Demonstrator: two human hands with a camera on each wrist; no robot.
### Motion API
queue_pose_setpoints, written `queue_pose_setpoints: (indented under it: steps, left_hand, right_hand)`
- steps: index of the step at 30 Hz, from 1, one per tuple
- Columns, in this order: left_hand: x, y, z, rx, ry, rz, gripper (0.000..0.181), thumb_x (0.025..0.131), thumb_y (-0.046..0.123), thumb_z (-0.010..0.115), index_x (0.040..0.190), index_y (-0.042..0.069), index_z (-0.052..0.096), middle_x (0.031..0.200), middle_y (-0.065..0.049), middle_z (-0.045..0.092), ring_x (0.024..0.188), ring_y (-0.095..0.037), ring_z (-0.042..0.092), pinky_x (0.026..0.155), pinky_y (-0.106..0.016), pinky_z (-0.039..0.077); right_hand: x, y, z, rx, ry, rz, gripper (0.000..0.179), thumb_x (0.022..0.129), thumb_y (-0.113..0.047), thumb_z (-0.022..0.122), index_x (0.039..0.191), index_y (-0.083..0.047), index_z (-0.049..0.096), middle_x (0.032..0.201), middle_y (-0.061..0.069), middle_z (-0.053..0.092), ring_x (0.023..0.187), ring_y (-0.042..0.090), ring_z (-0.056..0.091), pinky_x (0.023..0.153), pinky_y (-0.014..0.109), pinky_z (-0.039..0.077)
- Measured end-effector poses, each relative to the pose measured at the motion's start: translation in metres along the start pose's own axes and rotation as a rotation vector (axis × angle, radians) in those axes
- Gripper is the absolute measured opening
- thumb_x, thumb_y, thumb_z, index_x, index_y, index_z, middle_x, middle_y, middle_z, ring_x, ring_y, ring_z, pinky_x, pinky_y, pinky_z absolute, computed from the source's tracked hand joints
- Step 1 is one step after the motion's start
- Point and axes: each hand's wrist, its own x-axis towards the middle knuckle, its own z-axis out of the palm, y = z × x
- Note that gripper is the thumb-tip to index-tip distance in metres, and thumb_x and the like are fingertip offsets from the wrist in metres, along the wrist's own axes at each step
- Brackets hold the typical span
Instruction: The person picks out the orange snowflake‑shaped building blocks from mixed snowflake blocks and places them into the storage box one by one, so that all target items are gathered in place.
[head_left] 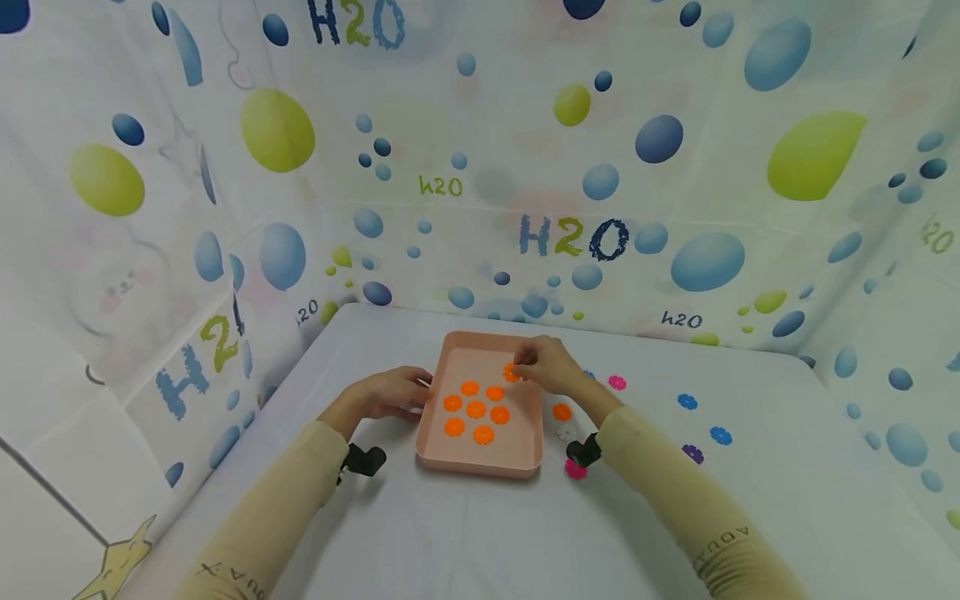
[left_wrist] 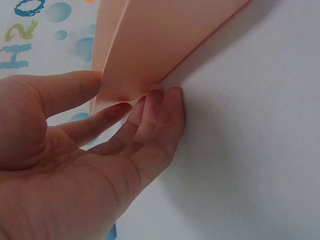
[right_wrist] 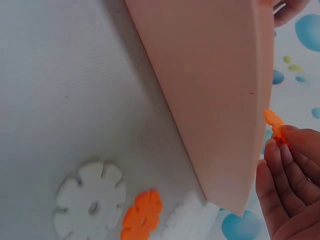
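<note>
A shallow pink tray lies on the white-covered table, with several orange flower-shaped notched discs spread over its floor. At its left side my left hand holds the tray wall. In the left wrist view, the thumb of my left hand is at the rim and the other fingers are against the outside of the wall. My right hand is over the tray's far right part. Between its thumb and fingertips it pinches one orange flower-shaped disc, just past the rim in the right wrist view.
Right of the tray lie an orange disc, a white disc and a deep pink one. Farther right are blue discs, a purple disc and a pink disc. A patterned curtain stands behind the table.
</note>
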Motion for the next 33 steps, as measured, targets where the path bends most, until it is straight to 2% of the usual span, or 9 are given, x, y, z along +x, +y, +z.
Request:
queue_pose_setpoints:
  steps: [5,13,22,33]
  left_hand:
    - [0.0,0.0,-0.001,-0.011,-0.003,-0.001,0.057,0.099,0.009,0.061,0.15,-0.004,0.038,0.151,-0.026,0.04,0.115,-0.031,0.058,0.104,-0.049,0.051]
    - [0.001,-0.002,0.0,-0.025,0.0,0.006,0.056,0.099,0.008,0.062,0.149,-0.004,0.039,0.147,-0.025,0.044,0.113,-0.03,0.059,0.105,-0.05,0.051]
    - [-0.002,0.0,0.0,-0.015,0.005,0.006,0.057,0.098,0.009,0.062,0.149,-0.004,0.039,0.147,-0.025,0.044,0.114,-0.031,0.059,0.105,-0.05,0.05]
    - [-0.001,0.0,0.001,-0.008,0.014,-0.006,0.058,0.098,0.008,0.062,0.149,-0.004,0.039,0.147,-0.025,0.044,0.115,-0.031,0.058,0.105,-0.05,0.051]
  right_hand:
    - [0.016,0.004,0.009,-0.039,0.002,-0.012,0.005,0.094,-0.006,0.072,0.091,-0.003,0.069,0.084,0.005,0.069,0.073,0.017,0.063,0.07,0.028,0.057]
    - [0.028,0.008,0.021,-0.086,0.041,0.061,0.006,0.094,-0.007,0.073,0.091,-0.004,0.069,0.085,0.006,0.068,0.075,0.019,0.06,0.071,0.028,0.055]
    - [0.029,0.007,0.027,-0.182,0.046,0.117,0.006,0.094,-0.012,0.074,0.094,-0.008,0.069,0.092,0.004,0.067,0.086,0.022,0.06,0.083,0.035,0.056]
    - [0.03,0.011,0.03,-0.26,0.012,0.087,0.012,0.091,-0.011,0.078,0.097,-0.007,0.068,0.096,0.004,0.065,0.088,0.021,0.058,0.087,0.035,0.055]
